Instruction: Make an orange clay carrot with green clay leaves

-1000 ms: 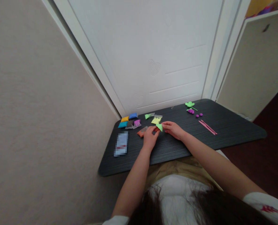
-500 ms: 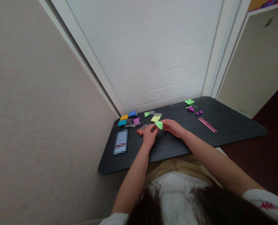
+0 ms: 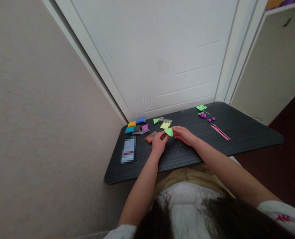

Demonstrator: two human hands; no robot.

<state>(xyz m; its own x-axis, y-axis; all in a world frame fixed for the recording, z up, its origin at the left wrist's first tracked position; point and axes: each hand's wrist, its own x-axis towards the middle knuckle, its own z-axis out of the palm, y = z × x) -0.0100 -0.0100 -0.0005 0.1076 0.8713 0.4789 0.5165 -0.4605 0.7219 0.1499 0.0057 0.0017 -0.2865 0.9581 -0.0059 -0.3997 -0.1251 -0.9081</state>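
A flat, light green piece of modelling clay [image 3: 169, 132] is held up between my two hands, just above the dark table. My left hand [image 3: 159, 140] pinches its left edge between thumb and fingers. On the other side, the fingertips of my right hand [image 3: 183, 134] close on its upper right edge. Close behind the clay lies a clear packet of yellow clay [image 3: 166, 124]. An orange clay packet [image 3: 150, 137] rests beside my left hand, partly hidden by it.
Several clay packets, one of them blue [image 3: 141, 120], lie at the table's back left, with a blurred phone-like rectangle [image 3: 128, 150] in front. To the right are a green clay leaf shape [image 3: 201, 108], purple clay balls [image 3: 202, 115] and pink tools [image 3: 220, 132]. A white door [image 3: 187, 49] stands behind.
The green clay has tilted slightly, so more of its flat face shows. Both hands keep their hold in nearly the same place.
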